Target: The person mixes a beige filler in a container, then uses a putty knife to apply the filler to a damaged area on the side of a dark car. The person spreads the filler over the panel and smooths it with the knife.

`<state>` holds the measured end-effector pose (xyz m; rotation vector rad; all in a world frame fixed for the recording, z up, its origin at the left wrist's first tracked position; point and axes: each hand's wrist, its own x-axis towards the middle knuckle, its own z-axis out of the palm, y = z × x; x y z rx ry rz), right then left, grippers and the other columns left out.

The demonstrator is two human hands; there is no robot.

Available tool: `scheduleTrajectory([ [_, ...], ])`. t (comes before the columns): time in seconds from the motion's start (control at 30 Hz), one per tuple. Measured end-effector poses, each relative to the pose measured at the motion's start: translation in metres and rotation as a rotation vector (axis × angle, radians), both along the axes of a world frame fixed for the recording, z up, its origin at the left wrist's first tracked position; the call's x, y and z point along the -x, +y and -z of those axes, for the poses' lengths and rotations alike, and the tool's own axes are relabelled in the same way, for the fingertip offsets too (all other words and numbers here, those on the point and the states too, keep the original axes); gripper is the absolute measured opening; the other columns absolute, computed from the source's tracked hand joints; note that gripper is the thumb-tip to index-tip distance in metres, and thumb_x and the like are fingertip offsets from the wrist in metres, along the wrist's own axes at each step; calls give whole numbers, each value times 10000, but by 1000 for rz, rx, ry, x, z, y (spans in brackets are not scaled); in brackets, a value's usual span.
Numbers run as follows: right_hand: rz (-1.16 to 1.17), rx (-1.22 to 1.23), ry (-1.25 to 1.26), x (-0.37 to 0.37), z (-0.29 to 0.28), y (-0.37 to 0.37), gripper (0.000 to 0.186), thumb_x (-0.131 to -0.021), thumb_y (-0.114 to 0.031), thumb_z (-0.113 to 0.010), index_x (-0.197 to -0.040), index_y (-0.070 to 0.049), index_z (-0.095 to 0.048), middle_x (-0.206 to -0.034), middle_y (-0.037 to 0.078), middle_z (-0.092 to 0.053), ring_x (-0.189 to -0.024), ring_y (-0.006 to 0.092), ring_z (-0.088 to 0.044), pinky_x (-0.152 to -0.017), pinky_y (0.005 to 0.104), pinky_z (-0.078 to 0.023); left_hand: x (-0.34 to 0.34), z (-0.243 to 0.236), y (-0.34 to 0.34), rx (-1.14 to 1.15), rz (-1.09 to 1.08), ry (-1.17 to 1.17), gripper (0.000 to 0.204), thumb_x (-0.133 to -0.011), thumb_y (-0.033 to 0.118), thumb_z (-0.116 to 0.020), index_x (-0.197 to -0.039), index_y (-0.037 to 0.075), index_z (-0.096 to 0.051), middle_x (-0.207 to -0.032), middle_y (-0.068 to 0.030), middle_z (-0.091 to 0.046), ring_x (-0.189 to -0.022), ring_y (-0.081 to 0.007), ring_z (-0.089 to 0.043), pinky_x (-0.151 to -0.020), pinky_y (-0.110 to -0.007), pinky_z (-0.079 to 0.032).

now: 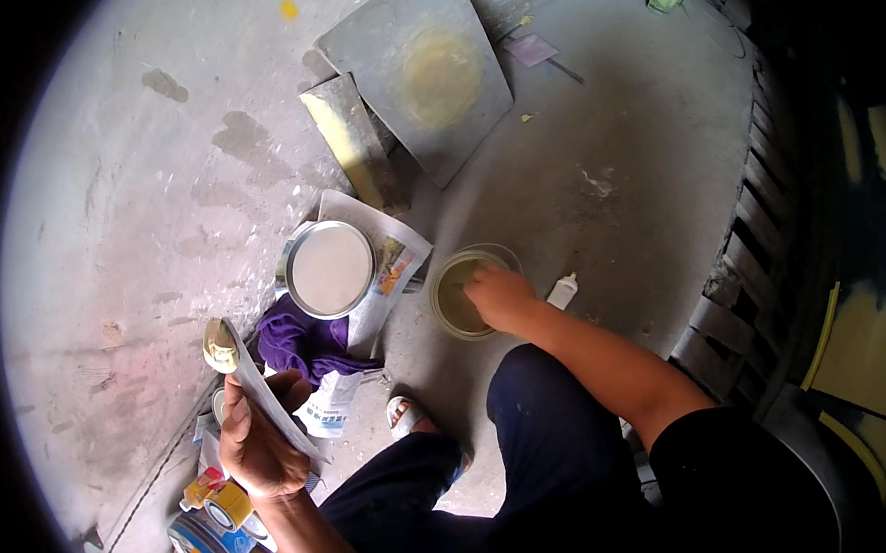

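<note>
My left hand [260, 448] is raised at the lower left, closed around a long, thin, pale grey strip [273, 411] seen nearly edge-on. At the strip's upper end sits a cream-coloured lump [220, 345]. My right hand [499, 299] reaches down into a round clear tub [443, 320] with a murky olive inside. Its fingers are curled, with their tips hidden by the hand; whatever they hold cannot be made out. Just right of that wrist, a white tube [563, 290] lies on the floor.
A round tin [332, 269] with a pale top stands on newspaper [398, 254], beside a purple cloth [306, 342]. Farther off lean a grey board [433, 87] and a yellow-stained plank [356, 146]. Small containers [220, 513] crowd the lower left. Dark slats [734, 291] run along the right.
</note>
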<state>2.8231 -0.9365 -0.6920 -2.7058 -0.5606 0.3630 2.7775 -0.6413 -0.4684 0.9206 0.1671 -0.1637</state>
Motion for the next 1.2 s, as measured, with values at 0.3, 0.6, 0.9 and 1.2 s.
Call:
scheduleTrajectory([
  [0.3, -76, 133, -37, -8, 44, 17, 188, -795, -140, -550, -893, -56, -687, -984, 108, -632, -990, 269, -575, -788, 402, -515, 10, 2, 12, -2, -91, 24, 416, -865, 183, -555, -1198, -25, -418, -938, -244, -620, -771, -341, -690, -542, -303, -590],
  [0.6, -158, 190, -99, -6, 48, 25, 177, -787, -154, -551, -846, -67, -694, -955, 99, -640, -960, 264, -582, -759, 405, -505, 42, 10, 26, -6, 115, 104, 588, -786, 189, -691, -1200, -113, -402, -880, -321, -584, -720, -443, -664, -593, -494, -595],
  [0.9, -401, 340, -103, -8, 80, 36, 198, -772, -182, -562, -838, -98, -729, -973, 62, -647, -994, 239, -557, -807, 406, -448, 59, 8, 34, -117, 116, 15, 379, -766, 195, -648, -1019, -47, -506, -945, -365, -597, -691, -416, -679, -462, -394, -572],
  [1.2, -154, 218, -156, -3, 34, 19, 177, -759, -163, -591, -876, -126, -719, -992, 38, -641, -1028, 228, -543, -848, 409, -412, 62, 2, 30, -166, -9, 118, 475, -715, 167, -598, -1090, -113, -516, -926, -320, -620, -658, -363, -677, -469, -359, -573],
])
